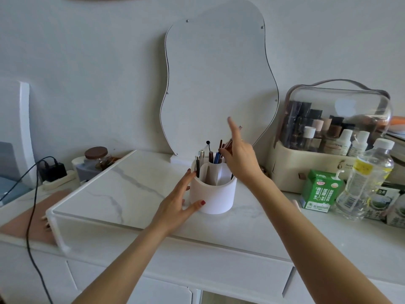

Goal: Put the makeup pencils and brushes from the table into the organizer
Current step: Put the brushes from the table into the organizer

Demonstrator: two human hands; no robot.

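A white round organizer (213,195) with inner dividers stands on the marble-topped riser (122,187). Several pencils and brushes (211,153) stand upright in its back compartments. My left hand (178,201) rests against the organizer's left side, fingers spread along its wall. My right hand (240,157) is above the organizer's back right rim, index finger pointing up, thumb and other fingers pinching a thin brown-handled pencil or brush (232,139) that slants over the cup.
A wavy mirror (219,73) leans on the wall behind. At the right stand a clear-lidded cosmetics case (333,137), a green carton (318,189) and a plastic bottle (366,178). A jar (96,156), charger and black cable (32,205) lie at the left.
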